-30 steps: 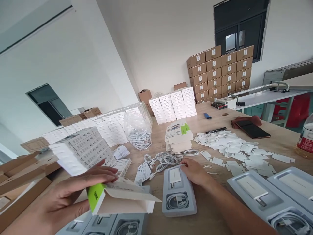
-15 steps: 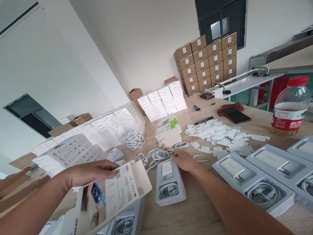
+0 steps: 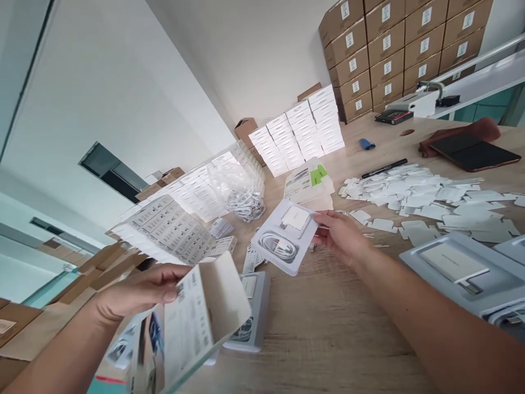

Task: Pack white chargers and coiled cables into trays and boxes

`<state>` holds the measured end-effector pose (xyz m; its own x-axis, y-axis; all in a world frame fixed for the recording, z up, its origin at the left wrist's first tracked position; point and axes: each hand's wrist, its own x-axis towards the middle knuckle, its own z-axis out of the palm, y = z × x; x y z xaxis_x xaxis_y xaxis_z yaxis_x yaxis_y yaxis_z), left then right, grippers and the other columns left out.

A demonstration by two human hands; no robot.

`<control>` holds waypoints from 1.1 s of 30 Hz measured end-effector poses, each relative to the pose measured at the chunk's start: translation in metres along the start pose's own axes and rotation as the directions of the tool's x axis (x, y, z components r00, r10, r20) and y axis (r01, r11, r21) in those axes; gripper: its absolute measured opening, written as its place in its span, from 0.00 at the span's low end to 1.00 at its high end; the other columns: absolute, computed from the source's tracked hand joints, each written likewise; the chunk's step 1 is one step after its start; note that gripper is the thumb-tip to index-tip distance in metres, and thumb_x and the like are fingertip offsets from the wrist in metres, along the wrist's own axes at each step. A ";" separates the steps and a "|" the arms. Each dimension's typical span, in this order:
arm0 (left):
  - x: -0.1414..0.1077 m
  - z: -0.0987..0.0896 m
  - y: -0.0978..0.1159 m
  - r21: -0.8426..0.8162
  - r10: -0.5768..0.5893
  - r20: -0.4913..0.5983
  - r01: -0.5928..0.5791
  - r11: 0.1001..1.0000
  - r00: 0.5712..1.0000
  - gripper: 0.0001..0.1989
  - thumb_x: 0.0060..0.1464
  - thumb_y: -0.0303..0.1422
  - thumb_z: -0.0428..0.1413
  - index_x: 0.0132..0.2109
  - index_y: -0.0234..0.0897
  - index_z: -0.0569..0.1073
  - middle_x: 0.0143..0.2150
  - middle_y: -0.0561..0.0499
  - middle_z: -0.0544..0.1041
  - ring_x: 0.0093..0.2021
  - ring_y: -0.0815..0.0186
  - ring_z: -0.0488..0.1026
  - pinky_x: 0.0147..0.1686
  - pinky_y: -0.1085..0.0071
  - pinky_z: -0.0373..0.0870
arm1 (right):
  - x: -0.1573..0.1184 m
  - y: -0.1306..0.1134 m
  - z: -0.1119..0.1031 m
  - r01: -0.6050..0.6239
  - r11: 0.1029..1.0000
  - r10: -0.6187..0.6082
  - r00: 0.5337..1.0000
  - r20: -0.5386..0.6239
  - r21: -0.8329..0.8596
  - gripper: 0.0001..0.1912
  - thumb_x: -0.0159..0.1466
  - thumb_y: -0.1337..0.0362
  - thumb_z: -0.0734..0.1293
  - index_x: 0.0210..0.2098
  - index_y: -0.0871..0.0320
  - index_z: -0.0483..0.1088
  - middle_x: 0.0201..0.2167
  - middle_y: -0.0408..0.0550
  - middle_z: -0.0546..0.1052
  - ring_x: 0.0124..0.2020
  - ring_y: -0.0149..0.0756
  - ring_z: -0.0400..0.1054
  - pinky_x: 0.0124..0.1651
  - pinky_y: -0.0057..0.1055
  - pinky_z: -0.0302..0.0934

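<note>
My left hand grips a printed white carton by its upper edge, thumb on the near face. The carton's end flap stands open, facing right. In my right hand is a white plastic tray, pinched at its right edge and lifted off the table, tilted. A white charger and a coiled white cable sit in the tray's recesses. Partly behind the carton, another filled tray lies on the table.
More filled trays lie at the right. White card pieces are heaped behind them, near a black marker and a phone. Flat cartons, bagged cables and stacked white boxes stand farther back.
My right hand has raised the tray from the table and tilted it towards the left. The carton in my left hand has turned, showing more of its open end. The view has shifted.
</note>
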<state>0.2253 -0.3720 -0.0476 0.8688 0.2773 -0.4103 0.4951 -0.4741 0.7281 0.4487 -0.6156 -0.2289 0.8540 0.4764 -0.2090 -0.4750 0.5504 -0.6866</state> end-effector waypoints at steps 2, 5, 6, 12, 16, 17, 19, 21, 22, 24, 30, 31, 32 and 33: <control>0.003 0.012 0.010 0.006 -0.039 0.088 0.038 0.999 0.995 0.26 0.43 0.43 0.62 0.48 0.33 0.81 0.36 0.50 0.85 0.37 0.49 0.81 0.37 0.61 0.75 | -0.007 0.001 0.008 -0.002 0.995 0.000 1.000 0.023 0.095 0.05 0.57 0.67 0.71 0.29 0.57 0.70 0.29 0.47 0.79 0.28 0.34 0.73 0.25 0.28 0.72; 0.011 0.020 0.015 0.013 -0.051 0.190 0.050 0.999 0.980 0.24 0.50 0.41 0.61 0.54 0.37 0.78 0.44 0.50 0.84 0.47 0.47 0.79 0.47 0.60 0.73 | -0.014 0.009 0.017 -0.008 0.990 0.000 0.998 0.055 0.142 0.07 0.57 0.67 0.71 0.36 0.56 0.72 0.30 0.45 0.80 0.29 0.34 0.74 0.29 0.30 0.73; 0.015 0.019 0.012 -0.001 -0.036 0.205 0.037 0.999 0.978 0.23 0.52 0.40 0.61 0.54 0.38 0.78 0.46 0.50 0.83 0.49 0.48 0.78 0.49 0.60 0.72 | -0.015 0.013 0.019 -0.009 0.991 0.001 0.998 0.062 0.137 0.09 0.57 0.66 0.71 0.39 0.55 0.73 0.32 0.45 0.80 0.29 0.34 0.74 0.29 0.30 0.73; 0.036 0.015 -0.019 -0.101 -0.006 0.238 0.031 0.994 0.971 0.25 0.54 0.43 0.61 0.57 0.38 0.76 0.51 0.42 0.81 0.50 0.48 0.78 0.50 0.57 0.73 | -0.019 0.037 0.027 -0.004 0.998 0.002 0.999 0.032 0.059 0.11 0.57 0.63 0.71 0.41 0.53 0.76 0.33 0.44 0.81 0.31 0.35 0.75 0.33 0.33 0.73; 0.042 0.020 -0.024 -0.125 0.040 0.118 -0.025 0.992 0.992 0.23 0.55 0.41 0.61 0.57 0.40 0.76 0.53 0.44 0.80 0.52 0.50 0.77 0.54 0.56 0.71 | -0.022 0.040 0.029 -0.066 0.997 0.066 0.998 0.008 0.035 0.10 0.56 0.65 0.71 0.39 0.54 0.77 0.31 0.44 0.81 0.30 0.35 0.75 0.32 0.32 0.73; 0.043 0.020 -0.025 -0.138 0.046 0.092 -0.033 0.990 0.995 0.23 0.55 0.40 0.61 0.57 0.41 0.76 0.54 0.44 0.80 0.53 0.50 0.77 0.55 0.56 0.70 | -0.022 0.039 0.030 -0.087 0.995 0.087 0.996 0.002 0.038 0.10 0.56 0.65 0.71 0.39 0.55 0.77 0.30 0.45 0.81 0.30 0.35 0.75 0.31 0.32 0.73; 0.044 0.021 -0.027 -0.169 0.043 0.041 -0.035 0.985 0.998 0.24 0.55 0.40 0.62 0.58 0.42 0.75 0.55 0.44 0.79 0.54 0.49 0.76 0.55 0.54 0.70 | -0.022 0.039 0.030 -0.126 0.990 0.127 0.992 -0.013 0.062 0.09 0.56 0.66 0.71 0.38 0.56 0.76 0.30 0.45 0.81 0.29 0.35 0.75 0.31 0.32 0.73; 0.046 0.022 -0.030 -0.186 0.034 -0.015 -0.036 0.982 0.999 0.24 0.54 0.41 0.63 0.57 0.41 0.75 0.54 0.44 0.80 0.55 0.49 0.75 0.56 0.53 0.70 | -0.021 0.039 0.030 -0.163 0.983 0.165 0.986 -0.017 0.089 0.09 0.56 0.67 0.71 0.38 0.56 0.75 0.29 0.45 0.81 0.28 0.35 0.74 0.32 0.34 0.74; 0.047 0.022 -0.031 -0.188 0.032 -0.037 -0.039 0.981 0.999 0.24 0.53 0.41 0.63 0.57 0.41 0.75 0.55 0.45 0.79 0.55 0.49 0.75 0.56 0.54 0.69 | -0.021 0.039 0.030 -0.186 0.978 0.188 0.982 -0.010 0.095 0.09 0.56 0.67 0.70 0.37 0.56 0.74 0.28 0.45 0.81 0.28 0.35 0.74 0.32 0.34 0.74; 0.048 0.024 -0.034 -0.191 0.034 -0.046 -0.042 0.981 0.998 0.24 0.53 0.41 0.64 0.56 0.41 0.76 0.55 0.45 0.79 0.56 0.50 0.74 0.57 0.55 0.69 | -0.022 0.041 0.031 -0.235 0.969 0.233 0.972 0.037 0.074 0.09 0.56 0.68 0.70 0.38 0.57 0.74 0.28 0.45 0.81 0.28 0.35 0.74 0.34 0.36 0.73; 0.051 0.028 -0.038 -0.224 0.003 -0.117 -0.029 0.974 0.993 0.27 0.50 0.44 0.65 0.56 0.40 0.76 0.54 0.45 0.80 0.55 0.50 0.75 0.55 0.57 0.71 | -0.031 0.040 0.033 -0.057 0.955 0.125 0.968 0.220 -0.290 0.12 0.56 0.57 0.72 0.37 0.54 0.80 0.34 0.45 0.82 0.42 0.41 0.74 0.52 0.42 0.65; 0.051 0.029 -0.039 -0.231 -0.002 -0.142 -0.031 0.973 0.990 0.27 0.50 0.45 0.65 0.56 0.40 0.75 0.54 0.45 0.80 0.56 0.50 0.75 0.56 0.57 0.70 | -0.032 0.038 0.033 0.023 0.945 0.076 0.955 0.287 -0.326 0.14 0.56 0.54 0.72 0.38 0.54 0.80 0.36 0.45 0.83 0.46 0.42 0.73 0.56 0.43 0.62; 0.051 0.030 -0.040 -0.244 -0.007 -0.155 -0.032 0.969 0.988 0.28 0.50 0.45 0.65 0.57 0.41 0.75 0.55 0.45 0.80 0.56 0.50 0.74 0.56 0.57 0.70 | -0.033 0.036 0.033 0.085 0.938 0.041 0.935 0.351 -0.337 0.16 0.57 0.51 0.71 0.39 0.53 0.80 0.38 0.45 0.83 0.49 0.44 0.72 0.58 0.43 0.59; 0.050 0.031 -0.042 -0.261 -0.010 -0.165 -0.033 0.965 0.986 0.29 0.49 0.46 0.65 0.58 0.43 0.74 0.55 0.46 0.79 0.57 0.50 0.74 0.56 0.58 0.70 | -0.033 0.034 0.032 0.118 0.934 0.026 0.918 0.395 -0.337 0.19 0.57 0.48 0.71 0.41 0.53 0.80 0.40 0.45 0.82 0.51 0.44 0.71 0.59 0.43 0.58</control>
<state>0.2484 -0.3646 -0.1156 0.8505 0.4161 -0.3218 0.4468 -0.2486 0.8594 0.3972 -0.5908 -0.2232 0.6883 0.7225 0.0653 -0.2713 0.3398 -0.9005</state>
